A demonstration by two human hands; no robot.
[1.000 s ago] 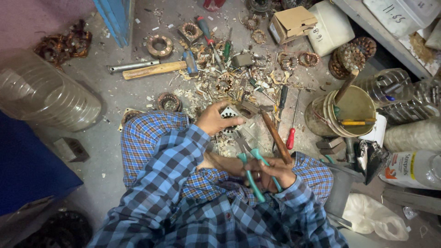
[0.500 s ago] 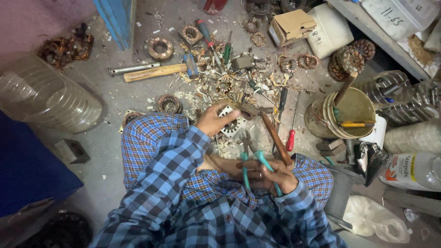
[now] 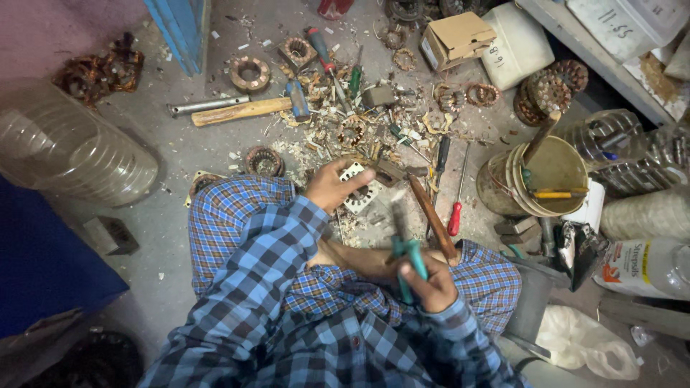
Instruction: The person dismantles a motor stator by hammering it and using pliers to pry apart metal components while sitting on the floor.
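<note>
Littered concrete floor (image 3: 180, 151), 2 hands busy.
L hand (image 3: 332, 188) grips white stator (image 3: 359, 190); R hand (image 3: 430, 282) closed on teal pliers (image 3: 404, 253). Brown carton (image 3: 456, 37) far beyond both hands.

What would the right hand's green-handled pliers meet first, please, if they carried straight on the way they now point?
Probably the white toothed metal core that the left hand steadies. The right hand aims the pliers up and slightly left towards it; their blurred tip hides any remaining gap.

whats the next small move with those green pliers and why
Probably bring the pliers forward to the stator core. The left hand pins the core on the floor, while the right hand has its grip shut on the handles, tips short of it.
</note>
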